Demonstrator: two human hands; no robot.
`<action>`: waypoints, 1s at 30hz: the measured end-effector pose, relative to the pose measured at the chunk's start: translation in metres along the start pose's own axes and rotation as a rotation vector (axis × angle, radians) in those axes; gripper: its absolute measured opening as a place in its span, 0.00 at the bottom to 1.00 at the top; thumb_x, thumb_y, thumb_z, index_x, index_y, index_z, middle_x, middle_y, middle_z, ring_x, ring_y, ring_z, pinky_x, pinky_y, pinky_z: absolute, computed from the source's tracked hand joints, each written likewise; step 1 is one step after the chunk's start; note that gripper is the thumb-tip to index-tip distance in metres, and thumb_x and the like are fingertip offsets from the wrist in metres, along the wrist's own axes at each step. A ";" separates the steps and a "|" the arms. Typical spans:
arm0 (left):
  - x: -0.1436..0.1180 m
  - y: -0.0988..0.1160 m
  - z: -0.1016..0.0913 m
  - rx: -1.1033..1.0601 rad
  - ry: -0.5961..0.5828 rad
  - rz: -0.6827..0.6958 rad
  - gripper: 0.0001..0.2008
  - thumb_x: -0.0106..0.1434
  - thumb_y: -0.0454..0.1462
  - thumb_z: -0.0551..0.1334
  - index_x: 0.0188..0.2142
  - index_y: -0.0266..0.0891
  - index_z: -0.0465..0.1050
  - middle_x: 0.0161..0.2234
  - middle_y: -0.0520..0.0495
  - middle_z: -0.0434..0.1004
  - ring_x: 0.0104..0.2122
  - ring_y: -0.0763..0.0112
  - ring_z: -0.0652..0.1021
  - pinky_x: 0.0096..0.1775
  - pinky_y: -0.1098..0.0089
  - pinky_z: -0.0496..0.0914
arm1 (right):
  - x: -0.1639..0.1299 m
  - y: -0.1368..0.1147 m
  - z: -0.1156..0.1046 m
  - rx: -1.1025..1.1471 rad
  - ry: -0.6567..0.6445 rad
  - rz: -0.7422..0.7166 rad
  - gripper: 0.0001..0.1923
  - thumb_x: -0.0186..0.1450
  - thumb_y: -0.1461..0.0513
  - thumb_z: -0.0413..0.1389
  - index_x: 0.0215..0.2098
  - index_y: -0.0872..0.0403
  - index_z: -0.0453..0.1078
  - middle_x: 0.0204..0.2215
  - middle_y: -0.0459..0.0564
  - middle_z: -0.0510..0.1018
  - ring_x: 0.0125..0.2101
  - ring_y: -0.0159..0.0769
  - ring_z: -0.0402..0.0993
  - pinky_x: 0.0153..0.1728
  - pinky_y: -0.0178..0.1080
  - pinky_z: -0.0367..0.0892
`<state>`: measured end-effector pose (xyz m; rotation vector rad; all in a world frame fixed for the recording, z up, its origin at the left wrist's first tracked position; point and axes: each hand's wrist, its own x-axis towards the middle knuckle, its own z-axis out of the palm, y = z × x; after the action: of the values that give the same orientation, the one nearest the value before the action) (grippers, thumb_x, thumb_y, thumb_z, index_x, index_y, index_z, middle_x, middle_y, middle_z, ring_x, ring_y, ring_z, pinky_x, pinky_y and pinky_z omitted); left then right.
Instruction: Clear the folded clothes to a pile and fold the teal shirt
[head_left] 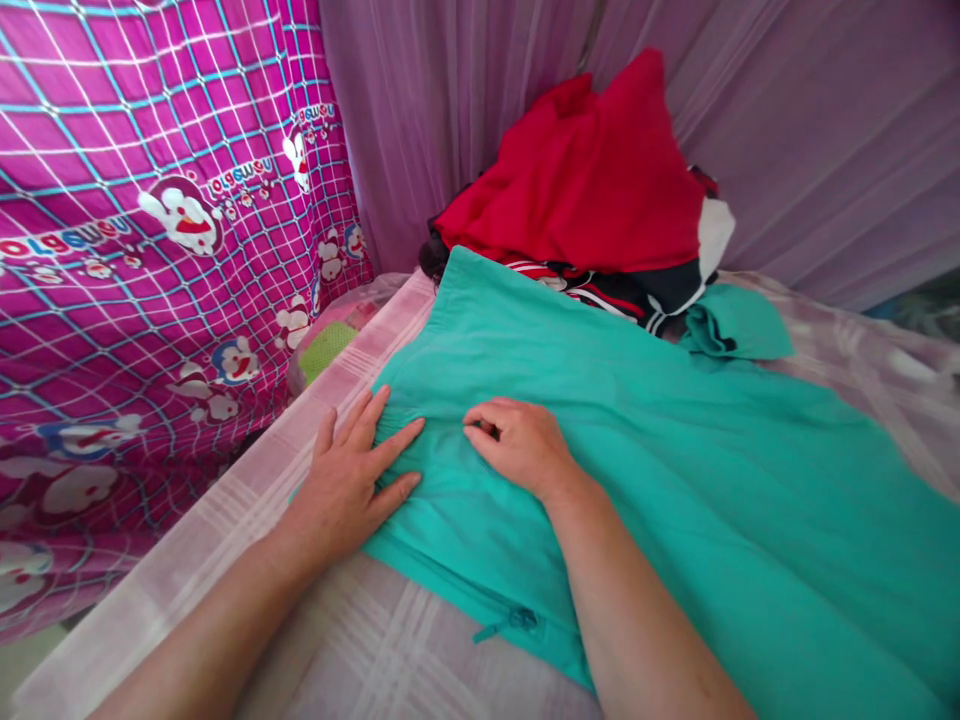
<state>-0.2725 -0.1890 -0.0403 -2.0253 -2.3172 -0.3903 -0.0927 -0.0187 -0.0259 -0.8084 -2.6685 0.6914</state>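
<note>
A teal garment (675, 480) with a gathered, elastic-looking edge at its left end lies spread over a bed-like surface. A small zip with a pull (517, 620) shows along its near side. My left hand (349, 475) lies flat on the gathered edge, fingers spread. To its right, my right hand (521, 445) rests over the cloth with its fingers curled in and thumb near the index finger; no cloth shows bunched between them. The garment's right end runs out of view.
Behind the garment sits a heap of clothes with a red piece (585, 190) on top and a smaller teal piece (742, 320) beside it. A pink patterned curtain (172, 330) hangs at left, a purple curtain (420, 110) behind. The surface's pale checked cover (225, 510) ends at left.
</note>
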 end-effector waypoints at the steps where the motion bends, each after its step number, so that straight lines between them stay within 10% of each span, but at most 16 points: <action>1: 0.000 -0.001 0.001 0.002 0.007 0.004 0.26 0.66 0.49 0.58 0.63 0.56 0.65 0.71 0.45 0.46 0.68 0.44 0.55 0.62 0.36 0.50 | 0.001 0.002 0.001 -0.027 0.014 0.025 0.08 0.65 0.60 0.56 0.36 0.47 0.79 0.31 0.44 0.81 0.31 0.33 0.74 0.34 0.34 0.64; 10: 0.002 -0.014 0.011 -0.005 0.085 0.042 0.25 0.67 0.49 0.54 0.63 0.56 0.64 0.71 0.44 0.48 0.66 0.45 0.59 0.61 0.37 0.55 | -0.016 0.000 -0.016 -0.092 0.077 0.080 0.13 0.70 0.60 0.50 0.41 0.46 0.78 0.40 0.45 0.82 0.40 0.35 0.76 0.41 0.35 0.66; 20: 0.013 -0.012 -0.004 -0.027 0.282 0.114 0.24 0.67 0.46 0.55 0.62 0.62 0.63 0.68 0.53 0.56 0.63 0.40 0.64 0.62 0.30 0.47 | -0.139 0.048 -0.091 -0.389 0.268 0.401 0.16 0.70 0.58 0.52 0.51 0.52 0.75 0.50 0.53 0.79 0.51 0.43 0.72 0.54 0.44 0.64; 23: 0.017 0.003 -0.010 -0.059 0.358 0.134 0.23 0.68 0.45 0.53 0.62 0.66 0.62 0.67 0.60 0.59 0.62 0.43 0.66 0.63 0.31 0.46 | -0.180 0.043 -0.083 -0.372 0.297 0.392 0.18 0.71 0.57 0.50 0.55 0.53 0.73 0.54 0.54 0.76 0.54 0.42 0.71 0.57 0.45 0.62; 30: 0.043 0.089 -0.012 0.007 0.158 0.435 0.21 0.70 0.46 0.49 0.53 0.45 0.75 0.56 0.43 0.76 0.58 0.46 0.72 0.60 0.33 0.54 | -0.276 0.069 -0.108 -0.473 0.313 0.609 0.22 0.73 0.58 0.47 0.61 0.57 0.67 0.58 0.63 0.72 0.58 0.47 0.68 0.58 0.52 0.61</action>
<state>-0.1933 -0.1399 -0.0056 -2.3152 -1.7218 -0.4912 0.2024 -0.0876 -0.0007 -1.7287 -2.3094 0.0117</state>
